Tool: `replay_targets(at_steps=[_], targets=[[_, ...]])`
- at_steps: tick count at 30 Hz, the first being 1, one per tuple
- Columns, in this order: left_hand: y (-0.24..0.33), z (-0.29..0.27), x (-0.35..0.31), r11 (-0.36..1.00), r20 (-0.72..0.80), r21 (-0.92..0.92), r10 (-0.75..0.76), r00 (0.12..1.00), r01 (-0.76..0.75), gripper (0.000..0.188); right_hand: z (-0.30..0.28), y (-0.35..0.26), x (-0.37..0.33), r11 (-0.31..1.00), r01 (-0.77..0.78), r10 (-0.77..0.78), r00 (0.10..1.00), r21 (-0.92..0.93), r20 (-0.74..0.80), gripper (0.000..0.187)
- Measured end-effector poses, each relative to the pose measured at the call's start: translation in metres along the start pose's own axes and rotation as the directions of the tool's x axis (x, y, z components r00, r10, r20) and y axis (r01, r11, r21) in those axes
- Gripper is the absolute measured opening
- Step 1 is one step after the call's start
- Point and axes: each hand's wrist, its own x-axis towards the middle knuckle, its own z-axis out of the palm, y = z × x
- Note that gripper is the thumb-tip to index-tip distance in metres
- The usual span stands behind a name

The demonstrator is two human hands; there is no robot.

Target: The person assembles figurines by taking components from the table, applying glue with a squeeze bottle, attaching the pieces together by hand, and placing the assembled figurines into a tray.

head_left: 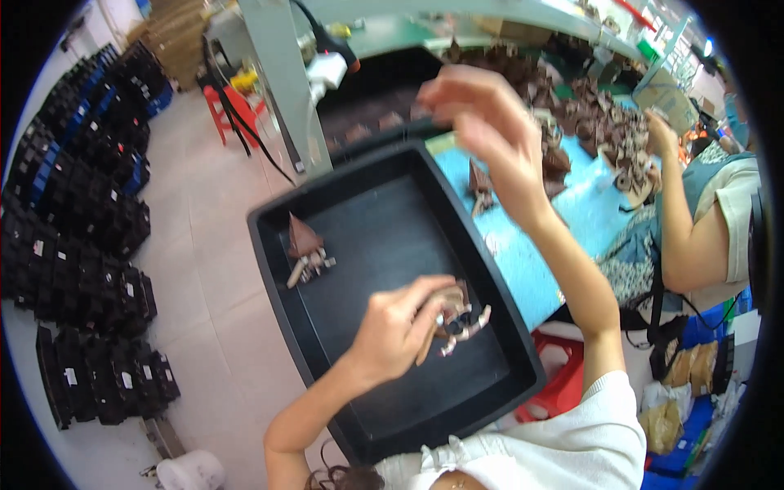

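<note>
My left hand (396,331) is closed around a small brown and cream figurine-like piece (459,322), holding it over the black tray (392,208). Pale limb-like parts stick out of the piece beyond my fingertips; the rest is covered by the hand. A similar piece with a brown pointed top (304,238) and pale parts below lies in the tray's far left corner. My right hand (498,135) is raised beyond the tray's far right side, slightly blurred, its fingers stretched out and apart from the thumb, with nothing visible in it.
Many brown pieces (592,122) are heaped on the blue worktable (523,261) at right. Beside it a co-worker's arm (682,204) reaches in. A second dark tray (367,122) stands behind a grey post (286,82). Black crates (82,237) are stacked along the left.
</note>
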Motion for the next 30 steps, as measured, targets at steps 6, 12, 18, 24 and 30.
replay_targets(at_steps=[6,12,18,24,30], targets=[[0.002,0.001,0.014,0.996,0.011,0.081,0.033,0.999,-0.034,0.018,0.002,-0.026,-0.122,0.901,-0.222,0.363,0.855,-0.372,0.37,0.106],[0.001,0.007,0.012,0.996,0.069,0.084,0.016,0.997,-0.022,0.017,0.0,-0.018,-0.141,0.913,-0.247,0.344,0.893,-0.324,0.29,0.092],[0.001,0.01,0.009,0.995,0.071,0.096,-0.032,0.997,0.026,0.017,0.0,-0.007,-0.147,0.938,-0.231,0.302,0.911,-0.259,0.28,0.089],[0.001,0.011,0.009,0.994,0.066,0.092,-0.06,0.996,0.053,0.017,-0.002,-0.006,-0.146,0.934,-0.311,0.351,0.89,-0.177,0.291,0.092],[0.002,0.008,0.011,0.995,0.128,0.099,-0.035,0.991,0.023,0.019,-0.01,-0.002,-0.148,0.705,-0.648,0.616,0.761,0.288,0.203,0.044]])
